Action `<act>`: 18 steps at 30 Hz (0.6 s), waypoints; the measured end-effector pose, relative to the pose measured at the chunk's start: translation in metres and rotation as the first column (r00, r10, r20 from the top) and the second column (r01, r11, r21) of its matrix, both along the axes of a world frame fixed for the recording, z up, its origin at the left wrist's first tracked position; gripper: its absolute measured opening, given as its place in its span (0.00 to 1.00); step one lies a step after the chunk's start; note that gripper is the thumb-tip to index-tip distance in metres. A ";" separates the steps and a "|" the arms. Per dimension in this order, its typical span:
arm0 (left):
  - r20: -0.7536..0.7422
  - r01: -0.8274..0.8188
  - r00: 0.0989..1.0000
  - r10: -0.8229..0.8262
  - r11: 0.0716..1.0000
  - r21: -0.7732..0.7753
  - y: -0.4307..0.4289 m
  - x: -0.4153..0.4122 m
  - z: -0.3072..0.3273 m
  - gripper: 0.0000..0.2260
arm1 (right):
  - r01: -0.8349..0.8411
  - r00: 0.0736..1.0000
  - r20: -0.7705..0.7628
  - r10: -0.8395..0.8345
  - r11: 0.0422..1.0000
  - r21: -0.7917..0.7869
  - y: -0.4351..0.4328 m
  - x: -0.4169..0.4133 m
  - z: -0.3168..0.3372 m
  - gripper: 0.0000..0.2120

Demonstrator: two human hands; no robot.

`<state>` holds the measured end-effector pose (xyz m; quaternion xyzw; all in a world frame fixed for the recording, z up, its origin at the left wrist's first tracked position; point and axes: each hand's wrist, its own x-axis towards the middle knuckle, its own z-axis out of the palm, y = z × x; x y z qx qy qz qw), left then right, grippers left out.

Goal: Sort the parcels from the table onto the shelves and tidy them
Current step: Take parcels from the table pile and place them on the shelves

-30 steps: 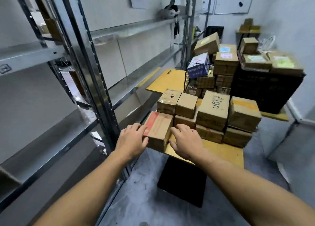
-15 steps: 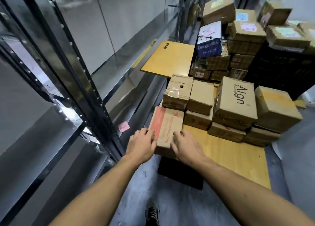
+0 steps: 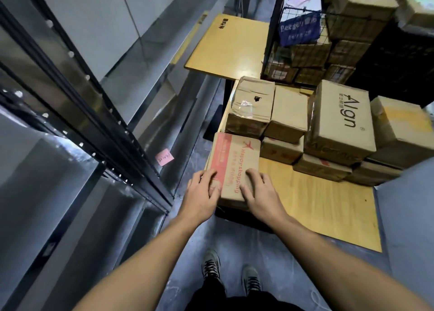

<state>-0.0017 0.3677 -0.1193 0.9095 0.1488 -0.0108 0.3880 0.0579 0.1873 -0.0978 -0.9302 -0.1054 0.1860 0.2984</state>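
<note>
Both hands are on the red-printed parcel (image 3: pixel 236 160), which sits at the near left corner of the table (image 3: pixel 317 205). The left hand (image 3: pixel 202 194) clasps the parcel's left edge with fingers curled over the top. The right hand (image 3: pixel 261 193) grips its near right corner (thumb on the front face). Just beyond the grip stand a taped box (image 3: pixel 252 106) and a plain box (image 3: pixel 290 113). Beyond and to the right, the Align box (image 3: pixel 342 120) tops a stack. Left of the grip are the shelf upright (image 3: pixel 112 132) and a pink note (image 3: pixel 164 157).
</note>
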 end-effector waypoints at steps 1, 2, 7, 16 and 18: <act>0.013 -0.020 1.000 0.021 1.000 -0.022 -0.003 -0.002 0.001 0.19 | 0.010 1.000 -0.006 -0.010 1.000 0.021 0.000 0.000 0.000 0.23; 0.021 -0.037 0.999 0.038 0.998 -0.044 -0.005 -0.005 0.002 0.19 | 0.024 1.000 -0.008 -0.024 0.999 0.047 0.000 0.000 0.001 0.23; 0.101 -0.099 0.987 0.122 0.973 -0.211 -0.012 -0.021 0.015 0.18 | 0.106 0.994 -0.011 -0.107 0.967 0.233 -0.005 -0.005 0.013 0.21; 0.213 -0.291 0.878 0.430 0.830 -0.477 -0.037 -0.046 0.053 0.16 | 0.072 0.996 0.019 -0.091 0.886 0.458 -0.039 -0.009 0.036 0.21; 0.241 -0.336 0.856 0.457 0.847 -0.412 -0.047 -0.052 0.056 0.16 | 0.037 0.997 0.043 -0.069 0.856 0.516 -0.046 -0.010 0.040 0.19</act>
